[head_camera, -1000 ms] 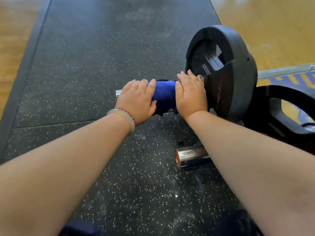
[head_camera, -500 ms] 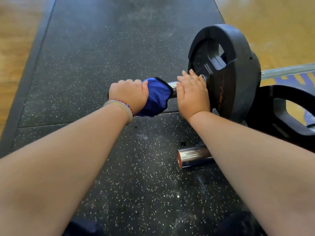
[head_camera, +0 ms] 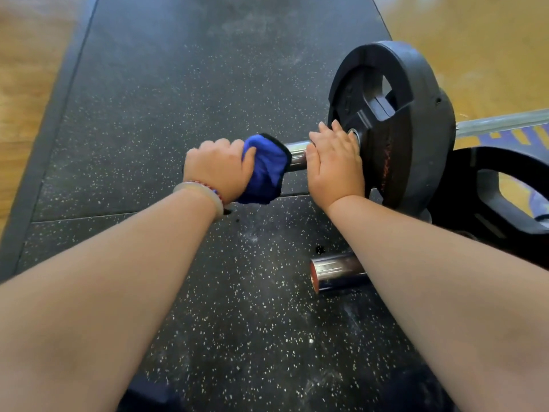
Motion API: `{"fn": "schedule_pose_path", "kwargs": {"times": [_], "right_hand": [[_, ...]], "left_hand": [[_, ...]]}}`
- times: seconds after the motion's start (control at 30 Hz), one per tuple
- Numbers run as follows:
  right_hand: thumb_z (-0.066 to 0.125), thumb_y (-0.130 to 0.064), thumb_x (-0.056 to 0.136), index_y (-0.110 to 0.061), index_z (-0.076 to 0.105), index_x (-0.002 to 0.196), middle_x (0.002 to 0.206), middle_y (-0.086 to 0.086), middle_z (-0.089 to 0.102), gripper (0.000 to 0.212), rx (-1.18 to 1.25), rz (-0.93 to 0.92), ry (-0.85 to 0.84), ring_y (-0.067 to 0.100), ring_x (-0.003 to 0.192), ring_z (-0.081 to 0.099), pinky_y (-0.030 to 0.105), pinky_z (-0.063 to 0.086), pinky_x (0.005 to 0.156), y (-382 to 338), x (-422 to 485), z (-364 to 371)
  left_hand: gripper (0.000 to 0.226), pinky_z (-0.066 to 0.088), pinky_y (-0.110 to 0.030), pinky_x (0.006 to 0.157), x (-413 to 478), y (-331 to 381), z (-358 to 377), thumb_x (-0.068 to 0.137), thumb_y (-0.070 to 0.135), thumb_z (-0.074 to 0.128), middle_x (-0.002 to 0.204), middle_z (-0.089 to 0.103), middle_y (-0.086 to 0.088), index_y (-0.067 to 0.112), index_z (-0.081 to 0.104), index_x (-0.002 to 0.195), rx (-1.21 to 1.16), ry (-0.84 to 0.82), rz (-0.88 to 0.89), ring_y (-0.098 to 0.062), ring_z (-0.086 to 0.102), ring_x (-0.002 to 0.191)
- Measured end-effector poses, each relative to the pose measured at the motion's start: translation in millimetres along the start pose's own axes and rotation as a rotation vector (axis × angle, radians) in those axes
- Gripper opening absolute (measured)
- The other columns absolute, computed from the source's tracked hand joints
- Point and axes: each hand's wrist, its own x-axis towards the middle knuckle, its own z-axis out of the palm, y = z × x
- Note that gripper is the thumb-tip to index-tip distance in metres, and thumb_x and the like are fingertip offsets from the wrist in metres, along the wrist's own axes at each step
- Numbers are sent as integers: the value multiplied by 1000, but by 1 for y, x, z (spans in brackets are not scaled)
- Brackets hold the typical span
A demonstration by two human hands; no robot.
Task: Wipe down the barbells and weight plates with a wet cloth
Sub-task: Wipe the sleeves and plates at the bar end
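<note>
Fingers (head_camera: 221, 144) of the left hand (head_camera: 218, 171), reaching out past a second chrome barbell sleeve (head_camera: 332, 273) that is lying on the speckled rubber mat (head_camera: 178, 84) in the lower middle of the frame, are curling tight around a blue cloth (head_camera: 266, 171). That nearer sleeve is partly hiding under the right forearm. At centre frame the cloth is wrapping the outer end of the barbell sleeve (head_camera: 297, 154), and a bracelet (head_camera: 202, 191) is sitting on the left wrist.

Just to the right, the right hand (head_camera: 335, 165) is lying flat over the same sleeve, its fingers (head_camera: 337, 129) straight and their tips touching the hub of the black weight plate (head_camera: 395, 123), seemingly steadying the bar.

The step in hand looks like wiping the sleeve, with a bare chrome strip showing between cloth and right hand. Next, the cloth probably needs sliding toward the plate, so the right hand is standing in its way and would have to lift or shift.

Farther right, another black plate (head_camera: 490, 203) is lying low beside the first, and the bar shaft (head_camera: 502, 121) is running off the right edge. Wood floor (head_camera: 475, 40) is flanking the mat at the upper corners.
</note>
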Motion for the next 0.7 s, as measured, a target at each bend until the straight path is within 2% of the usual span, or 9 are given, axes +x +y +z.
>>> {"fn": "schedule_pose_path", "kwargs": {"times": [0.13, 0.23, 0.3, 0.37, 0.43, 0.5, 0.57, 0.63, 0.7], "right_hand": [[26, -33, 96, -11, 55, 130, 147, 8, 42, 49, -8, 26, 17, 22, 143, 21, 30, -4, 115, -4, 0, 3], [26, -33, 95, -11, 56, 129, 147, 7, 42, 50, -21, 47, 23, 22, 144, 21, 29, -5, 115, -6, 1, 5], [27, -32, 96, -10, 56, 129, 146, 8, 43, 49, -21, 24, 24, 23, 143, 22, 29, -4, 115, -3, 0, 5], [29, -31, 96, -10, 56, 130, 146, 9, 44, 48, -12, -3, 21, 24, 142, 25, 29, -2, 115, 0, 0, 4], [29, -31, 97, -11, 55, 131, 146, 8, 44, 48, -14, -11, 10, 23, 142, 25, 28, -2, 115, 2, 0, 1], [27, -32, 97, -12, 54, 132, 147, 7, 42, 48, -10, -6, 3, 22, 143, 23, 26, -5, 115, 2, 1, -1], [28, -31, 98, -13, 54, 132, 147, 6, 42, 47, 4, 3, 6, 21, 143, 21, 26, -6, 115, 1, 0, 0], [29, -31, 97, -12, 55, 130, 146, 7, 43, 46, 13, 18, 24, 22, 143, 22, 27, -6, 115, -1, 1, 3], [30, -31, 96, -11, 57, 128, 145, 8, 44, 46, 5, 30, 46, 24, 143, 23, 28, -5, 115, -3, 0, 6]], "left_hand": [[45, 34, -38, 75, 5, 24, -6, 100, 42, 24, 102, 64, -11, 12, 58, 104, 8, -27, -110, -31, 58, 92], [52, 34, -39, 77, 2, 38, 0, 95, 55, 29, 108, 59, -6, 17, 47, 125, 23, 20, 96, -28, 54, 93], [63, 33, -37, 70, 2, 29, 6, 91, 61, 28, 113, 55, -4, 23, 33, 142, 100, 24, 218, -26, 52, 92], [68, 30, -35, 63, 2, 16, 9, 88, 64, 20, 111, 56, -4, 28, 28, 145, 170, 25, 262, -27, 53, 87], [64, 31, -35, 61, 2, 6, 6, 89, 60, 16, 106, 59, -7, 24, 42, 136, 114, 22, 210, -30, 55, 85], [57, 33, -36, 61, 3, -2, 4, 92, 51, 19, 101, 61, -12, 14, 55, 115, -10, 25, 67, -33, 56, 86], [57, 34, -36, 60, -3, -2, 5, 91, 48, 18, 97, 60, -15, 10, 57, 106, -76, 39, -19, -33, 54, 84], [63, 38, -38, 62, -10, 2, 7, 90, 54, 18, 102, 59, -13, 12, 56, 118, -96, 57, -16, -33, 52, 88], [67, 42, -43, 75, -12, 6, 8, 87, 62, 24, 116, 56, -10, 24, 44, 138, -58, 33, 39, -33, 51, 96]]}}
